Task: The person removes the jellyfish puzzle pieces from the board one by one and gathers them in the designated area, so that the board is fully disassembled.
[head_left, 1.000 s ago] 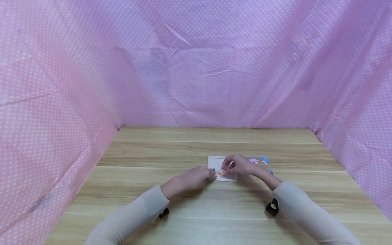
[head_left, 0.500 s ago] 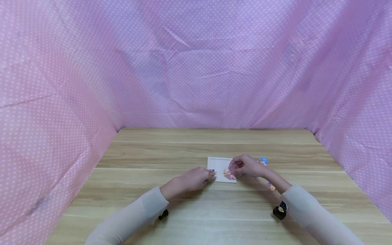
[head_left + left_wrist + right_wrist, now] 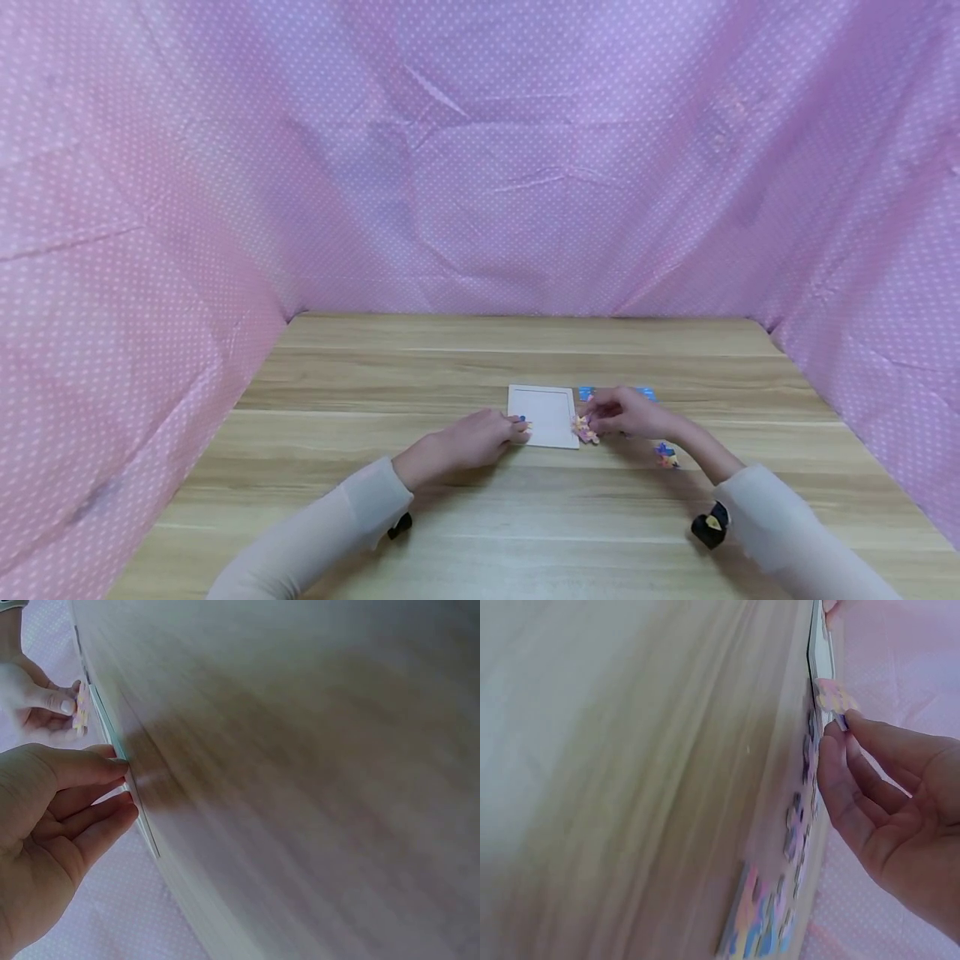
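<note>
A white puzzle tray with a low raised rim lies on the wooden table. At its left edge my left hand pinches the tray between thumb and fingers; the left wrist view shows those fingertips right on the thin edge. A bit of blue and yellow shows beside them in the head view. My right hand pinches a pink and yellow jigsaw piece by thumb and fingertips, over the tray's right rim. Tilted, this piece sticks out past the fingertips in the right wrist view.
Loose jigsaw pieces lie to the right of the tray, and blue ones behind the right hand, partly hidden by it. Several pieces line the table in the right wrist view. A pink dotted curtain surrounds the table.
My right hand has moved right, from over the middle of the tray to its right rim, carrying the jigsaw piece along. My left hand has stayed at the tray's left edge.
</note>
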Motion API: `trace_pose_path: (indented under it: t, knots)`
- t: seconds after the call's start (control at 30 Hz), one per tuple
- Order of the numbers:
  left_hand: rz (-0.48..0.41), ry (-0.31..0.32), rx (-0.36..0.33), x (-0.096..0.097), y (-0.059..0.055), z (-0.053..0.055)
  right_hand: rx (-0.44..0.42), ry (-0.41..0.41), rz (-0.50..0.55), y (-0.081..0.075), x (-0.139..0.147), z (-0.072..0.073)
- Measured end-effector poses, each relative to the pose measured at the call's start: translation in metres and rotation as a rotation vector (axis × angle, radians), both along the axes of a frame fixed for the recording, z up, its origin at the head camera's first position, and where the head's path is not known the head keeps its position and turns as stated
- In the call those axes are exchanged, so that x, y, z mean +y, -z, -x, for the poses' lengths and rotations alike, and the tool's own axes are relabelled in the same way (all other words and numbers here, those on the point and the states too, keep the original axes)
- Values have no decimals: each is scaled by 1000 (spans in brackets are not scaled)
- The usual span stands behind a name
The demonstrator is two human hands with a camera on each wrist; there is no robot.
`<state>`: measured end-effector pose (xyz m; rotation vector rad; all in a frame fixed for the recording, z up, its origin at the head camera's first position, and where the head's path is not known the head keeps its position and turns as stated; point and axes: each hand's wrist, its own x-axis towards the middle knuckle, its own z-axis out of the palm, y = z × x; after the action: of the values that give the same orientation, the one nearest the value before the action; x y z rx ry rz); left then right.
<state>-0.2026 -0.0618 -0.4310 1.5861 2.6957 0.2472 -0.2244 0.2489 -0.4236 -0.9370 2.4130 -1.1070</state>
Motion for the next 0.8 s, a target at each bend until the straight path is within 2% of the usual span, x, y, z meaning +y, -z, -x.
trace_pose_path:
  t: [0.13, 0.33, 0.43, 0.57, 0.73, 0.8]
  knots:
    - [-16, 16, 25, -1, 2, 0, -63, -25, -5, 1, 11, -1]
    - [-66, -6, -22, 2, 1, 1, -115, -45, -4, -5, 26, -6]
    - [-65, -2, 1, 1, 1, 1, -136, -70, 20, -4, 33, -8]
    - [-44, 1, 13, 1, 0, 1, -121, -79, 21, -1, 39, -9]
    - [-35, -18, -40, 1, -2, 1, -94, -80, 25, 1, 39, -10]
    - [-30, -11, -41, 1, -2, 1, -90, -76, 25, 2, 39, -11]
